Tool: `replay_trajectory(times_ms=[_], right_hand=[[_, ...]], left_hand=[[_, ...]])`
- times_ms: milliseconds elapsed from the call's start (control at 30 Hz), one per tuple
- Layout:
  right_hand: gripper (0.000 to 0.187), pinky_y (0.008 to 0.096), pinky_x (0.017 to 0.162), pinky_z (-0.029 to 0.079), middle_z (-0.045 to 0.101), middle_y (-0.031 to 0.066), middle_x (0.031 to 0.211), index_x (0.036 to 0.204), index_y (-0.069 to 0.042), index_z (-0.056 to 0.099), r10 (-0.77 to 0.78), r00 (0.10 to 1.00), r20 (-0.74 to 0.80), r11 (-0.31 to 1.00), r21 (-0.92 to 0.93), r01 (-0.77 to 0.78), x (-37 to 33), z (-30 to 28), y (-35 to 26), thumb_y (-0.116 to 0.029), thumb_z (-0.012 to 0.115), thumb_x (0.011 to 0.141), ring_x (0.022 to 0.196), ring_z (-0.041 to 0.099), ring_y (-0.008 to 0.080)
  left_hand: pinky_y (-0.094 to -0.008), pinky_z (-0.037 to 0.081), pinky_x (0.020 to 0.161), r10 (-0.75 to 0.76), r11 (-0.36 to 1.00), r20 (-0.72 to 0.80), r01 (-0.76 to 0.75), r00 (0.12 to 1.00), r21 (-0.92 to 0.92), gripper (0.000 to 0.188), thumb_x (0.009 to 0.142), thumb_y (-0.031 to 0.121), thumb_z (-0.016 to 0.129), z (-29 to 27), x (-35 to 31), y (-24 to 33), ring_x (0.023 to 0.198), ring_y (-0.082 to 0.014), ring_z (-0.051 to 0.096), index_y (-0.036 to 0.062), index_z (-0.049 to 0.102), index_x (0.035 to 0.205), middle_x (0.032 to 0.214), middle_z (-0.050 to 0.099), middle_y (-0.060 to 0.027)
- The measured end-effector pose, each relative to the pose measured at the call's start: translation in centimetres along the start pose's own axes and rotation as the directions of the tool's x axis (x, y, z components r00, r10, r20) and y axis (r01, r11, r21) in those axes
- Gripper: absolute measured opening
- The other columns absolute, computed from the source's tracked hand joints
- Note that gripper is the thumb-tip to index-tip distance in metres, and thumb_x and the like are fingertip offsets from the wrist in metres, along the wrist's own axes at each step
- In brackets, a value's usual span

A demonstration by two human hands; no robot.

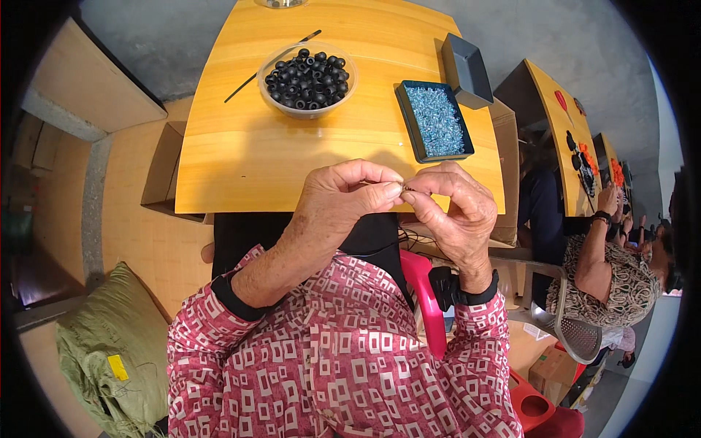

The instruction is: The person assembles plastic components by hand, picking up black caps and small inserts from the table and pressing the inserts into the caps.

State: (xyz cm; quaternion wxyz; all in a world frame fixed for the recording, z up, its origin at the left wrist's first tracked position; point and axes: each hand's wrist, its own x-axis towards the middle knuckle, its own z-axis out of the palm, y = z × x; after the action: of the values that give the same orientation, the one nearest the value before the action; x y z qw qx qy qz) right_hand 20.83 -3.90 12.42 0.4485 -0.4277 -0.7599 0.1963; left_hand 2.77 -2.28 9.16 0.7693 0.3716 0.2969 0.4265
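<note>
Over the near edge of the wooden table, my left hand (352, 191) and my right hand (454, 206) meet with thumbs and forefingers pinched together. Between the fingertips is a small dark thing, mostly covered and too small to name. Beyond my hands stands a clear plastic bowl (272, 106) heaped with black round beads (308, 79), some showing a hole. Right of it lies a dark tray (418, 150) filled with small shiny blue beads (436, 120). My right hand is the nearer one to this tray.
An empty dark grey box (467, 71) touches the tray's far right corner. A thin dark stick (241, 89) passes by the bowl. Cardboard boxes (162, 171) flank the table. A green sack (109, 350) sits at left. Another person (610, 281) works at right.
</note>
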Motion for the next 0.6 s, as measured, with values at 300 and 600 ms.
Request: replay_trajectory(times_ms=[300, 600], right_hand=[[0.015, 0.0279, 0.063, 0.05, 0.065, 0.0097, 0.079, 0.084, 0.0, 0.065, 0.017, 0.999, -0.03, 0.998, 0.057, -0.015, -0.8, -0.4, 0.0, 0.007, 0.07, 0.071, 0.071, 0.063, 0.0186], [0.017, 0.0281, 0.064, 0.05, 0.066, 0.0104, 0.08, 0.085, 0.001, 0.065, -0.036, 0.998, -0.052, 0.999, 0.006, 0.036, -0.9, -1.7, -0.6, 0.009, 0.069, 0.071, 0.072, 0.064, 0.0192]], left_hand=[[-0.0239, 0.052, 0.079, 0.017, 1.0, 0.021, -0.017, 1.0, 0.008, 0.015, 0.087, 0.007, 0.065, 0.5, -0.3, -0.2, 0.086, -0.0105, 0.063, -0.0004, 0.065, 0.1, 0.093, 0.066, -0.0055], [-0.0233, 0.051, 0.081, 0.095, 0.993, 0.062, -0.099, 0.994, 0.063, 0.016, 0.088, 0.006, 0.064, 1.9, -0.3, -0.3, 0.09, -0.0112, 0.063, -0.0007, 0.064, 0.103, 0.097, 0.066, -0.0069]])
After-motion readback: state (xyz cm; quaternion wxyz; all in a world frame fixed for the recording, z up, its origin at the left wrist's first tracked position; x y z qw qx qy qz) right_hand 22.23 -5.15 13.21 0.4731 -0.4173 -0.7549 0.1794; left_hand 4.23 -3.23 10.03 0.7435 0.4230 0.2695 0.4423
